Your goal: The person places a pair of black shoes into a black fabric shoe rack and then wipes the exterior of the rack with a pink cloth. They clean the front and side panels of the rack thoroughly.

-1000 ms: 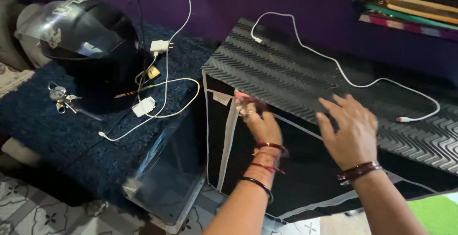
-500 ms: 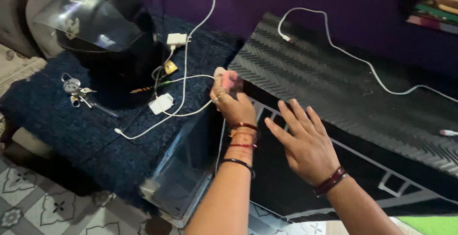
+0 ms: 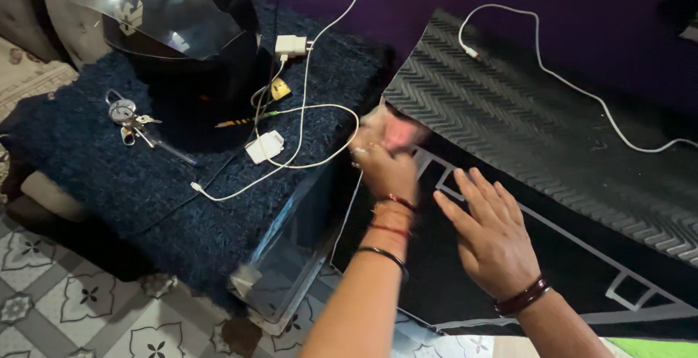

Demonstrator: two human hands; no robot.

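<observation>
The left hand is closed around a small pink cloth, pressed against the near corner of the black ridged mat. The right hand is open, fingers spread, flat on the black cover hanging below the mat's front edge. A white cable snakes across the mat's top. Left of the mat, on a dark blue fuzzy surface, lie a black helmet, a bunch of keys and white charger leads.
</observation>
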